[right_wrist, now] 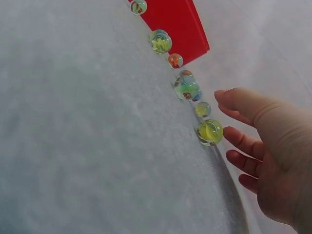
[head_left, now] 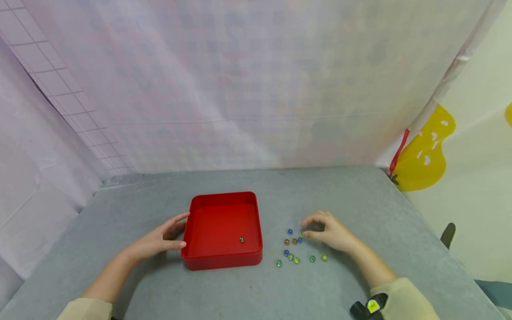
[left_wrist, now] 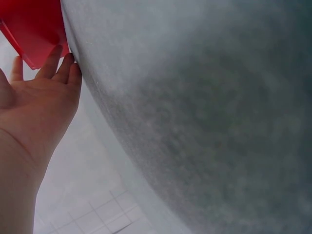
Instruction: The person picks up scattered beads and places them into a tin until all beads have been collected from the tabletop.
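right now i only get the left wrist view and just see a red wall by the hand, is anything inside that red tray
Observer: Yes, a single glass marble lies on the floor of the red tray.
Operator: any more of them outside it
Observer: Yes, a loose scatter of marbles lies on the gray tabletop, to the right of the tray.
Operator: anything close to those
Observer: The right hand is, its thumb and forefinger tips right by a yellow-green marble on the far side of the scatter.
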The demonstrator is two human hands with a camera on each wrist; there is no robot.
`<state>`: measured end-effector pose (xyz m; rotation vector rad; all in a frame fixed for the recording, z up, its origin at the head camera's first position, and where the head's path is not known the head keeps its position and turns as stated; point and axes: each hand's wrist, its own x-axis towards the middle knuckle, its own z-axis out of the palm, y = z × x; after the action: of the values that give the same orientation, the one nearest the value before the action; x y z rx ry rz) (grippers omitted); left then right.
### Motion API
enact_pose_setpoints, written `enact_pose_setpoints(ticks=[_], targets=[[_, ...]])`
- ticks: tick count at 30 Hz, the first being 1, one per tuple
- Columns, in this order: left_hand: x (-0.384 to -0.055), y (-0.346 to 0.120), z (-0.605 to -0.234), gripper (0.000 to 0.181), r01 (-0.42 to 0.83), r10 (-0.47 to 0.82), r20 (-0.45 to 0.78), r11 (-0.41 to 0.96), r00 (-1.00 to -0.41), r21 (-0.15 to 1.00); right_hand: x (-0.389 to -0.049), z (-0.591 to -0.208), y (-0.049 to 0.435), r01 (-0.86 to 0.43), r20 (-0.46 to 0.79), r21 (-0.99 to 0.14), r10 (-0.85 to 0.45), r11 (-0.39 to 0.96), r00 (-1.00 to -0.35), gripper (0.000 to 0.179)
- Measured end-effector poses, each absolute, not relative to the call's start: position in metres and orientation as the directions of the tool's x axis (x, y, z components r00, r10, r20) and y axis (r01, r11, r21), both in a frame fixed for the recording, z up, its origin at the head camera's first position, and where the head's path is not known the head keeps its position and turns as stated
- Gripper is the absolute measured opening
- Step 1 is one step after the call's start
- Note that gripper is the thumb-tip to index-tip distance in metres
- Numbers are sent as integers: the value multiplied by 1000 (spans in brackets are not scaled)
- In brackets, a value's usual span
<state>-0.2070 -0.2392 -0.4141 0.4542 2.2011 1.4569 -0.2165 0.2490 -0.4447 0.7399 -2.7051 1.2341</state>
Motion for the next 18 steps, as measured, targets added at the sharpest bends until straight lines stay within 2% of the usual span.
enact_pose_setpoints(ticks=[18], targets=[[-207,-239,-414,79,14,495,-199,394,-846,919,-218,-446,249,-489,242,-649,-452,583,-859,16]])
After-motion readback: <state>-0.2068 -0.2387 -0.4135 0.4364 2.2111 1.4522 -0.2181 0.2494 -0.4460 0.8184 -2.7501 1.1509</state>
